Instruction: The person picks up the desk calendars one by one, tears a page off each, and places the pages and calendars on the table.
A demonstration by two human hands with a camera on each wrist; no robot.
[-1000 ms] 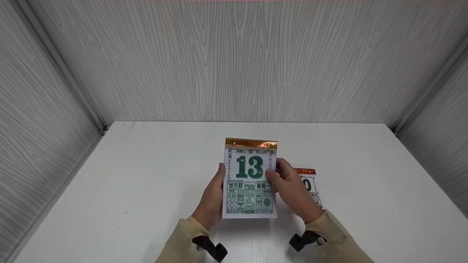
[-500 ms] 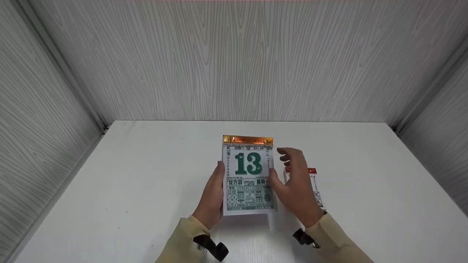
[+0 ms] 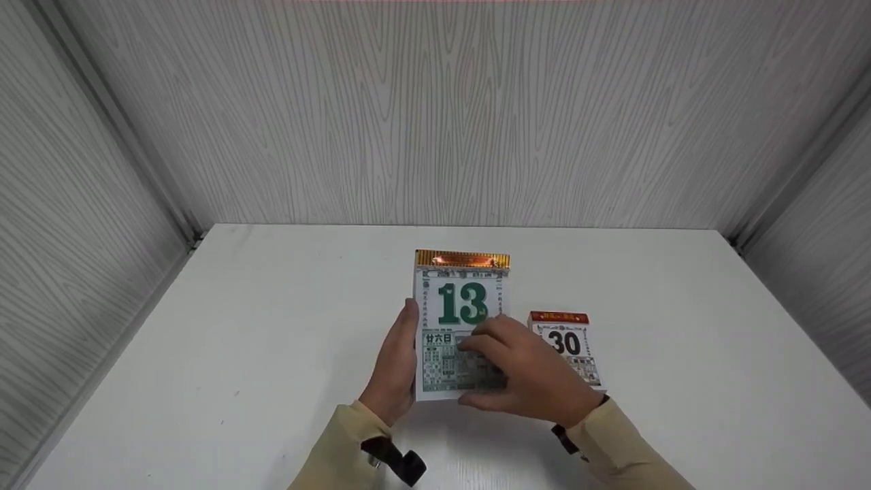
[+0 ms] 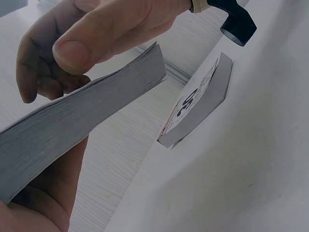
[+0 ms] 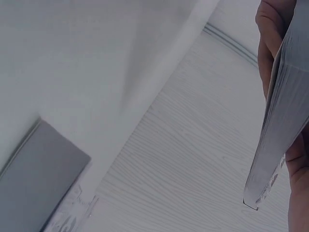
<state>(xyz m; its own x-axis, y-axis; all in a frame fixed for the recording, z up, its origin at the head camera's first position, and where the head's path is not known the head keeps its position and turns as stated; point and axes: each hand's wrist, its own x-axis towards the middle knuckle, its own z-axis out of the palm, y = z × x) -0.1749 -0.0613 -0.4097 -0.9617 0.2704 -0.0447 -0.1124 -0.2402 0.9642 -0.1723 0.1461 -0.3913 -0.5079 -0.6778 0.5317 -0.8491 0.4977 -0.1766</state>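
My left hand (image 3: 395, 361) grips a thick tear-off calendar (image 3: 449, 299) by its left edge, thumb along the side and fingers behind. The calendar is tilted up above the table, with a gold-and-red header and a big green 13. Over its lower right face lies my right hand (image 3: 527, 374), fingers loosely bent across the printed page and thumb near the bottom edge. In the left wrist view, the right thumb (image 4: 75, 55) hangs just above the page stack (image 4: 96, 106). The right wrist view shows the stack's side (image 5: 285, 111) at the right border.
A smaller tear-off calendar (image 3: 563, 340) with a red header and a black 30 lies on the white table (image 3: 272, 327), right of the held one and partly behind my right hand. Wood-grain panels (image 3: 435, 116) enclose the back and sides.
My right hand let go of the calendar's right edge, spread beside it, then swung left over its lower face. The smaller calendar's 30 came into view. My left hand keeps its grip.
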